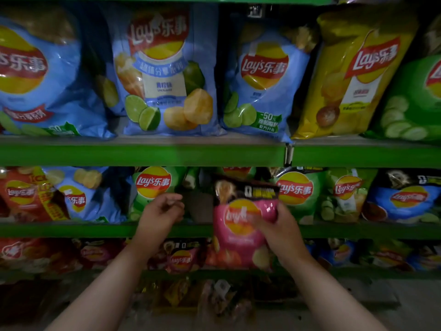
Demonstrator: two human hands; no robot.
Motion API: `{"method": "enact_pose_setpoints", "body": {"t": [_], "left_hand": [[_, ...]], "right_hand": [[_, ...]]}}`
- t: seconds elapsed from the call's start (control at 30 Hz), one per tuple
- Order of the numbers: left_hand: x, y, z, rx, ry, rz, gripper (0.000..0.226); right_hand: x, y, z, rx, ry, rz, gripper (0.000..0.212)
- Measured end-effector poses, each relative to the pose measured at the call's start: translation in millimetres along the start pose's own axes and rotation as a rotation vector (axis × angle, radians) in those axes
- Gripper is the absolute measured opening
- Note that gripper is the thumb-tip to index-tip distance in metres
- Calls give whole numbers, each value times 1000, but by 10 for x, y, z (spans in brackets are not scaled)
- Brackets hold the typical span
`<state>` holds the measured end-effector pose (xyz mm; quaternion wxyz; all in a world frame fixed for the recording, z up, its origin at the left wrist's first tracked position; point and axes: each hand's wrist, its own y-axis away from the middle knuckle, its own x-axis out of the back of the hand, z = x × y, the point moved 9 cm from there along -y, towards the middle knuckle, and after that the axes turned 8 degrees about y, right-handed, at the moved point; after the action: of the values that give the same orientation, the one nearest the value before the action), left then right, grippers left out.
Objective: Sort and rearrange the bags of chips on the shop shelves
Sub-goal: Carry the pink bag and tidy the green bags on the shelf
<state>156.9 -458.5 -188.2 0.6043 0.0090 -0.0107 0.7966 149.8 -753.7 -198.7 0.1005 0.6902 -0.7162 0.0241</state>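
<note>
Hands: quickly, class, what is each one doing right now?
Left hand: loosely curled, holding nothing.
Right hand: gripping the pink chips bag.

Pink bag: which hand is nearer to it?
Right. The right hand grips the pink bag at its right edge. The left hand is apart from it on its left, in front of a green bag.

Chip bags, upper row: blue bag (167,75) at upper centre and yellow bag (353,75) at upper right, both thin plastic film, glossy, lightly creased, with soft highlights. Pink bag (229,240) at lower centre: same glossy film, crinkled. Shelf edge (143,155) across mid-frame: smooth green coat, low sheen, base material not discernible.
</note>
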Motion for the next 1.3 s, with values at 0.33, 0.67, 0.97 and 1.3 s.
{"method": "enact_pose_setpoints", "body": {"t": [0.33,0.67,0.97,1.3], "left_hand": [[-672,453,355,71,-137,-472,29],[-1541,782,2337,-314,266,-677,96],[-1626,654,3347,-504,347,-596,75],[-1646,498,3748,-592,308,-542,78]], "right_hand": [[369,542,-87,-82,54,-87,78],[1046,765,-2135,408,122,164,96],[2475,925,-3889,811,188,771,22],[2969,86,-4369,494,305,625,78]]}}
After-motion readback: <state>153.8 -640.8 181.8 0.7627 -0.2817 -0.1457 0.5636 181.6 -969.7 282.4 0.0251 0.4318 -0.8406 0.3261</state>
